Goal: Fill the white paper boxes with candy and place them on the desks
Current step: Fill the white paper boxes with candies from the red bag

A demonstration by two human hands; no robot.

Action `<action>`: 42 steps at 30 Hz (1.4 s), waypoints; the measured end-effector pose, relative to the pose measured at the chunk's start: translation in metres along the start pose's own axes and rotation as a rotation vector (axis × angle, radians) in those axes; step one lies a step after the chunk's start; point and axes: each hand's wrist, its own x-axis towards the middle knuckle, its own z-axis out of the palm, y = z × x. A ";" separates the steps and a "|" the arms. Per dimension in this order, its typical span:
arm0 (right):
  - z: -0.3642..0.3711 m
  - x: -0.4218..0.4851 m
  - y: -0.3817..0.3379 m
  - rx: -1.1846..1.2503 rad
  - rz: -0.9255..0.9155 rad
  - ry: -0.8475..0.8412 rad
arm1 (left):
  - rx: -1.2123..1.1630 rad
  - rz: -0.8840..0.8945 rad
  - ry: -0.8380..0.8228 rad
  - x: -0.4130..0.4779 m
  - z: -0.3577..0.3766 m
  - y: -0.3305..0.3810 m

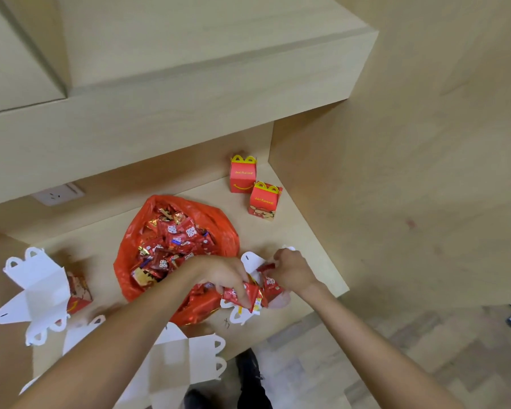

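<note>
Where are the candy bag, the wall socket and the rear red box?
candy bag [223,231]: head view, red plastic on its right side.
wall socket [58,194]: head view, middle of its plate.
rear red box [242,176]: head view, its front face.

One view only: a wide-angle camera on the person's head. It looks steeply down and slightly forward onto a pale wooden desk top [292,231], facing its back right corner. Close range: both bare forearms enter from the bottom edge. The left hand [222,276] and right hand [292,270] meet over red foil-wrapped candy [250,293] just below frame centre. A pale wooden overhead cabinet block [219,69] fills the top. Grey-brown plank floor [366,364] and black shoes [248,370] show at the bottom.
</note>
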 end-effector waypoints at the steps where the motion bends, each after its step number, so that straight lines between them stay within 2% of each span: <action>1: -0.005 0.000 0.001 0.006 0.021 0.030 | -0.046 0.018 0.005 0.002 0.001 0.001; 6: -0.024 0.003 0.008 0.009 0.039 0.071 | -0.270 0.025 0.020 0.014 0.005 0.011; 9: -0.023 0.002 0.010 0.046 0.022 0.053 | -0.427 0.009 0.120 0.023 0.009 0.008; 13: -0.017 0.001 0.011 0.087 0.014 0.051 | -0.504 -0.043 0.272 0.026 0.008 0.005; 18: -0.016 0.005 0.006 0.108 -0.003 0.063 | -0.373 0.000 0.362 0.031 0.015 0.007; 20: -0.017 0.008 0.002 0.108 -0.019 0.070 | -0.252 0.052 0.425 0.032 0.021 0.005; 23: -0.019 0.011 -0.005 0.120 -0.043 0.086 | -0.017 0.131 0.605 0.032 0.025 0.000; 26: -0.018 0.014 -0.012 0.145 -0.087 0.081 | 0.020 0.147 0.850 0.027 0.016 -0.014; 29: -0.012 0.017 -0.025 0.136 -0.187 0.096 | -0.002 0.041 1.091 0.011 0.002 -0.048; 32: 0.006 0.021 -0.053 0.147 -0.311 0.033 | -0.087 -0.105 1.232 -0.008 -0.008 -0.097; 34: 0.024 0.027 -0.077 0.111 -0.379 -0.061 | -0.076 -0.197 1.179 -0.018 -0.013 -0.132; 37: 0.051 0.041 -0.108 -0.027 -0.426 -0.218 | -0.042 -0.283 0.929 -0.025 -0.012 -0.171; 40: 0.077 0.059 -0.125 -0.202 -0.361 -0.354 | 0.021 -0.384 0.719 -0.023 -0.006 -0.192; 42: 0.094 0.070 -0.131 -0.357 -0.318 -0.390 | 0.088 -0.421 0.661 -0.019 -0.003 -0.200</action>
